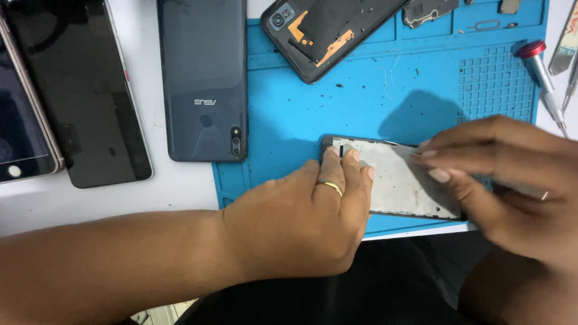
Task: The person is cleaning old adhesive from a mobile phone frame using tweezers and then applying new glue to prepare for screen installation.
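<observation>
While the left hand presses its fingers flat, the phone frame lies lengthwise left-to-right, right hand pinching a thin tool.

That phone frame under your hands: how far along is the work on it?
Already apart: the phone frame lies stripped on the blue mat, and a back cover with its inside showing rests further up. In hand: the left hand pins the frame while the right hand works at its edge, seemingly with a thin tool, too blurred to tell. Left: nothing is back together yet.
</observation>
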